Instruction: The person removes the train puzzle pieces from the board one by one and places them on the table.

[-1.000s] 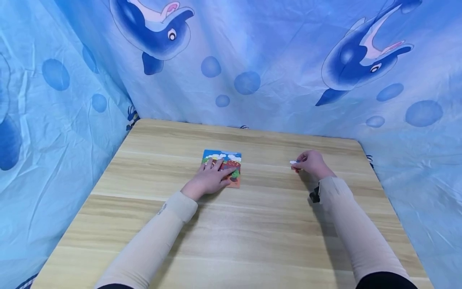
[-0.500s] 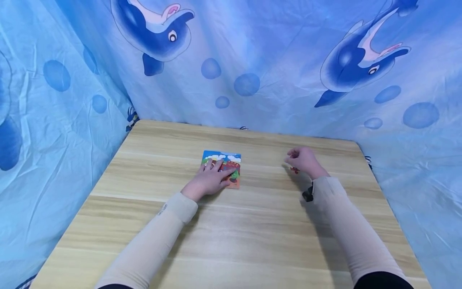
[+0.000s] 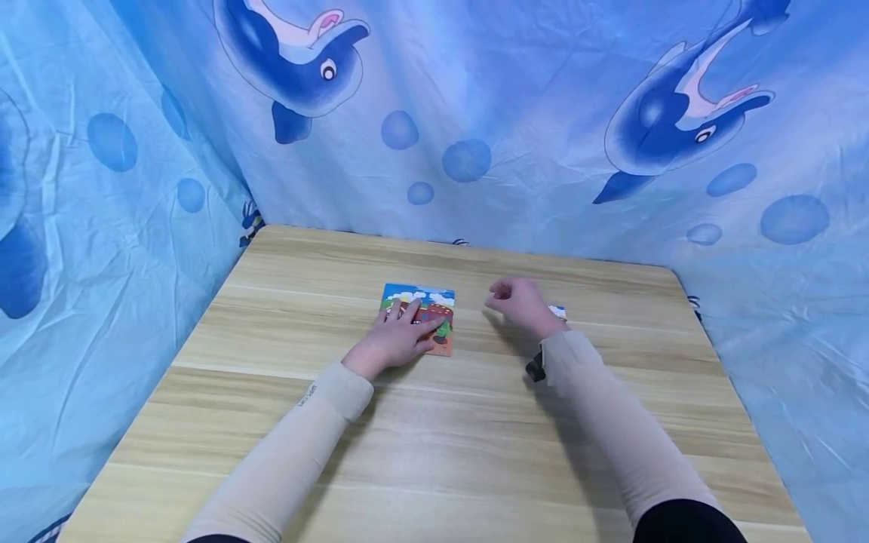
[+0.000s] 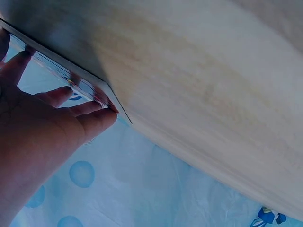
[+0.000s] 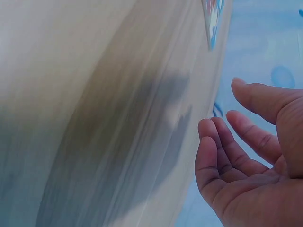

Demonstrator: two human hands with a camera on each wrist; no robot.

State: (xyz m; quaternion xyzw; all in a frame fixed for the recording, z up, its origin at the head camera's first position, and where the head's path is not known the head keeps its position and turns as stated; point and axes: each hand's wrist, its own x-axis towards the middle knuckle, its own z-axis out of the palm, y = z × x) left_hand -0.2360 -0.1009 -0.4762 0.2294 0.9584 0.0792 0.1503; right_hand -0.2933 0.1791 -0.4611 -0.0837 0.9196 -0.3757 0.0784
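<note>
A flat picture board (image 3: 443,299) with blue sky, white clouds and a red building lies on the table, and one corner of this board (image 5: 213,23) shows in the right wrist view. My left hand (image 3: 392,339) rests on it with spread, fairly straight fingers; its fingertips (image 4: 110,113) reach the board's edge in the left wrist view. To the board's right, my right hand (image 3: 521,305) is above the table, loosely curled and holding nothing; thumb and fingers stand apart. A small blue and white picture piece (image 3: 559,311) lies beyond my right wrist, partly hidden by it.
The wooden table (image 3: 421,467) carries the board and the small piece. Behind and beside it hangs a blue curtain (image 3: 516,90) with printed dolphins and bubbles. A dark device (image 3: 535,367) sits at my right wrist.
My right hand has let go of the small picture piece and moved left toward the board. The piece stays on the table. My left hand stays on the board.
</note>
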